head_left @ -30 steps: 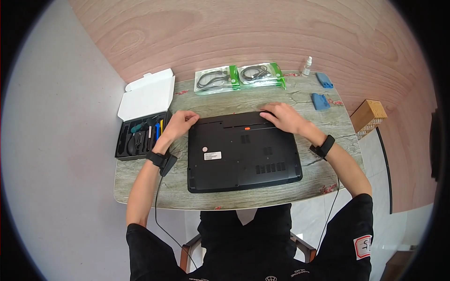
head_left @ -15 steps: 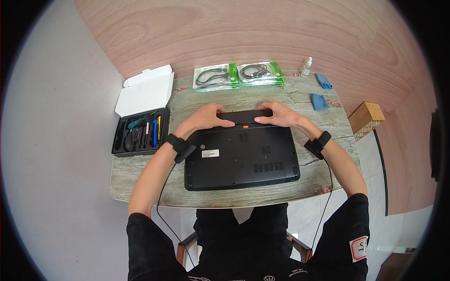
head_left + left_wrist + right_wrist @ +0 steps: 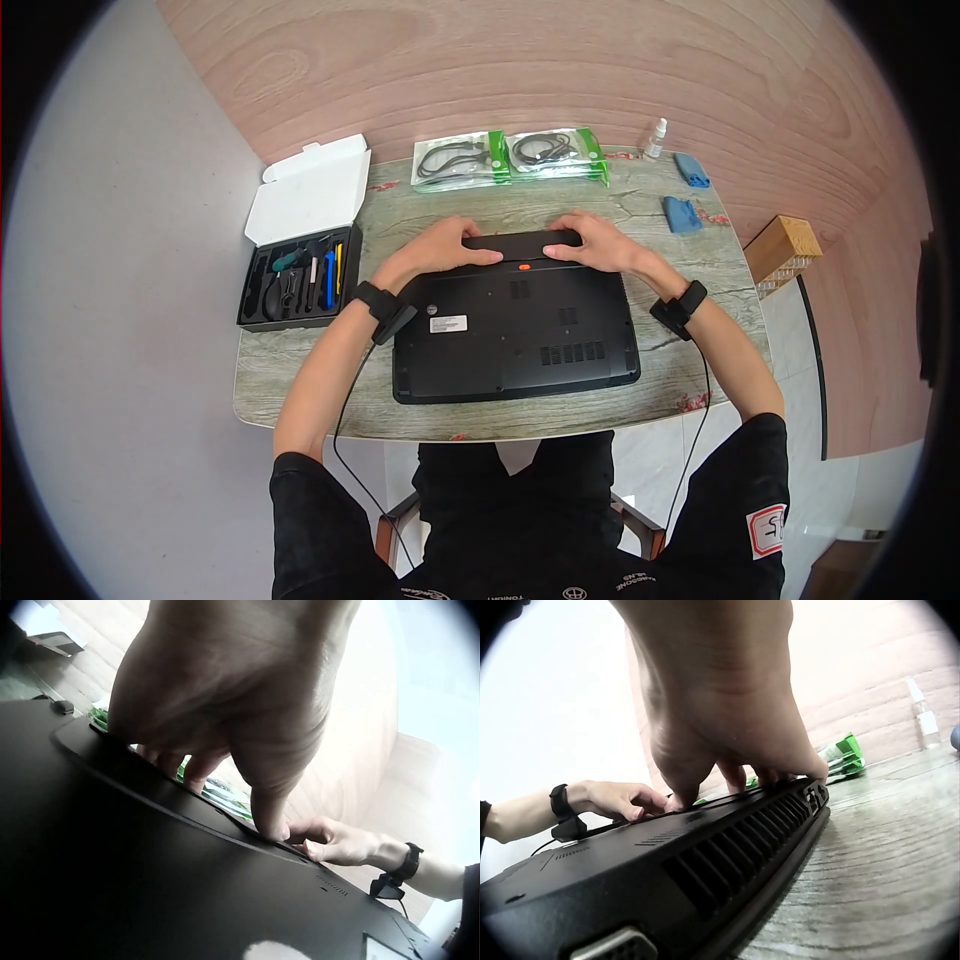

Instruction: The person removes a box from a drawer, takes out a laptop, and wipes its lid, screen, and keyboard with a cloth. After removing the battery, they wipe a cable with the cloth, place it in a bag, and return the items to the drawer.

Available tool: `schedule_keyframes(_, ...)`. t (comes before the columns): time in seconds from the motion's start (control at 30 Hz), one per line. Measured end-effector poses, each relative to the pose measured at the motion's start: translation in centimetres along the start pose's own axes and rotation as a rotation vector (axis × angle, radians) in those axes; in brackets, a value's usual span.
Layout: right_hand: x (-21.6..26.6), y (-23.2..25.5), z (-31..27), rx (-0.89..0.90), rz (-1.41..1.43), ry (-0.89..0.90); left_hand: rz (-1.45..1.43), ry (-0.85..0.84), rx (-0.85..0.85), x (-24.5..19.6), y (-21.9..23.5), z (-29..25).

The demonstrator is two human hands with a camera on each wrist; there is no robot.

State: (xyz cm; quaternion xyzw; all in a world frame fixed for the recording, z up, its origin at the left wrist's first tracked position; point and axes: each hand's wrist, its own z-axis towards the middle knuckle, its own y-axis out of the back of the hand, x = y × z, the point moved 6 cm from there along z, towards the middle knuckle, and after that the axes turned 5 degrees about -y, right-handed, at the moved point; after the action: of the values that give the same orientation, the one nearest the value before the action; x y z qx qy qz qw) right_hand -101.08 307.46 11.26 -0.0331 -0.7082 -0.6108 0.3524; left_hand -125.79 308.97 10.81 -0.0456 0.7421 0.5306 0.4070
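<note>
A black laptop (image 3: 510,345) lies underside up on the table, showing vents, a white label and an orange latch (image 3: 524,267). Along its far edge runs the long black battery (image 3: 520,246). My left hand (image 3: 448,246) grips the battery near its left part, thumb on the near side and fingers over the far edge. From the other side my right hand (image 3: 597,244) holds it the same way, thumb close to the latch. In the right wrist view, the fingers of the right hand (image 3: 727,727) reach over the laptop's far edge, beyond the side vent.
An open box of tools (image 3: 300,280) stands at the left. Two bagged cables (image 3: 460,162) lie at the back. At the back right are a small clear bottle (image 3: 656,138) and two blue cloths (image 3: 683,215). The table's front edge (image 3: 460,438) runs near my body.
Both hands have moved inward from the laptop's far corners and now grip the battery between them. Over the last half second they have hardly moved.
</note>
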Motion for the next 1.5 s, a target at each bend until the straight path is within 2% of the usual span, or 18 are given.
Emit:
schedule_keyframes(0.27,-0.5,-0.3,0.1,-0.017,0.020,-0.020,0.022,-0.009,-0.038,0.4,-0.2,0.2)
schedule_keyframes(0.47,-0.4,-0.7,0.5,-0.036,-0.051,-0.141,0.037,0.027,-0.078,0.5,-0.3,0.5)
schedule_keyframes(0.77,0.3,-0.6,-0.2,-0.118,-0.134,-0.117,0.051,-0.015,-0.120,0.7,-0.3,0.7)
schedule_keyframes(1.07,0.5,-0.6,-0.4,-0.101,-0.151,-0.136,0.080,-0.018,-0.138,1.0,-0.4,0.8)
schedule_keyframes(1.27,0.7,-1.0,-0.7,-0.163,-0.221,-0.040,0.091,-0.071,-0.156,0.6,-0.2,0.8)
schedule_keyframes(1.5,0.9,-1.3,-0.6,-0.133,-0.278,-0.046,0.103,-0.063,-0.141,0.6,-0.2,0.9)
